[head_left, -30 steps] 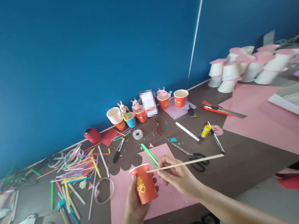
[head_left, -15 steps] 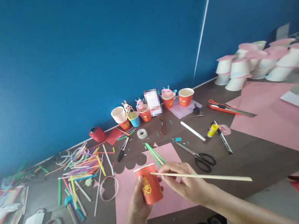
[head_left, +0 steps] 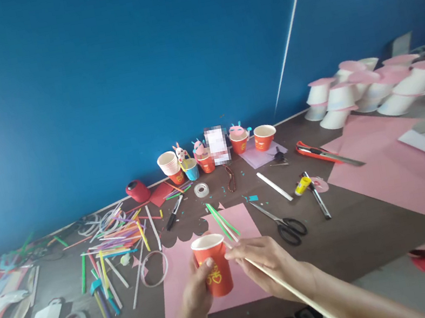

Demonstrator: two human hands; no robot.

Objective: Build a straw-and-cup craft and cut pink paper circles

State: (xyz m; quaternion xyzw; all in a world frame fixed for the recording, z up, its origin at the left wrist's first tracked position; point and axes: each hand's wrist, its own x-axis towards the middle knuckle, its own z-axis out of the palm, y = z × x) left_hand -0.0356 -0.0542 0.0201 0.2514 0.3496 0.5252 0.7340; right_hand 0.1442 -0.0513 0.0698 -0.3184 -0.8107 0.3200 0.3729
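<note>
Nearest, a pale thin stick [head_left: 302, 295] slants over the right forearm, its butt towards half past four and its tip towards half past ten. The right hand [head_left: 274, 260] pinches it near that tip, fingers closely bunched. The left hand [head_left: 195, 291] curls partway round a red paper cup [head_left: 220, 275], thumb across its front. The cup lies at two o'clock from the left hand and nine from the right; its long axis runs nearly twelve to six, mouth up. The stick's tip is by the rim's three o'clock side; contact can't be told. Beyond, over a pink paper sheet [head_left: 243, 219], green straws [head_left: 217, 218] lie at one o'clock from the cup.
</note>
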